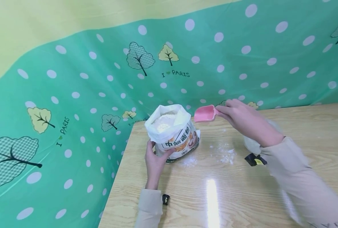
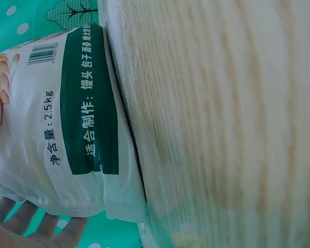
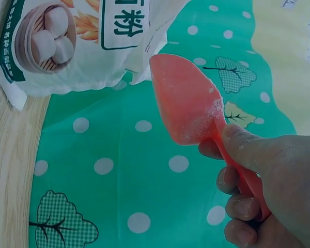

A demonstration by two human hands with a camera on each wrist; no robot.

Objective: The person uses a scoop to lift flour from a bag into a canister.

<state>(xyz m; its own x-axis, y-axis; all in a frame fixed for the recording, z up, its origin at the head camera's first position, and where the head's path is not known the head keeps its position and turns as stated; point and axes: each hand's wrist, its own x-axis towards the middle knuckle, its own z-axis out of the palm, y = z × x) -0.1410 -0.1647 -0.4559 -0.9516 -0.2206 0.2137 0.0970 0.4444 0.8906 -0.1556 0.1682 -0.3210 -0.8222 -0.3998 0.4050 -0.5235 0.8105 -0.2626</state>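
An opened white flour bag (image 1: 183, 139) stands upright on the table, its top edge folded outward and white flour (image 1: 164, 122) showing inside. My left hand (image 1: 156, 160) holds the bag low on its near side, thumb across the printed front; in the left wrist view the other fingers (image 2: 46, 225) curl along its side. To the right of the bag mouth, my right hand (image 1: 241, 118) grips a pink scoop (image 1: 205, 113) by its handle, raised above the table. Flour dust clings to the scoop (image 3: 188, 103) near the handle in the right wrist view.
Spilled flour (image 1: 227, 154) dusts the wooden table (image 1: 186, 196) right of the bag. A whitish object (image 1: 251, 145) is partly hidden behind my right forearm, with a small black-and-yellow item (image 1: 255, 160) beside it. Green dotted cloth (image 1: 208, 66) hangs behind and at the left.
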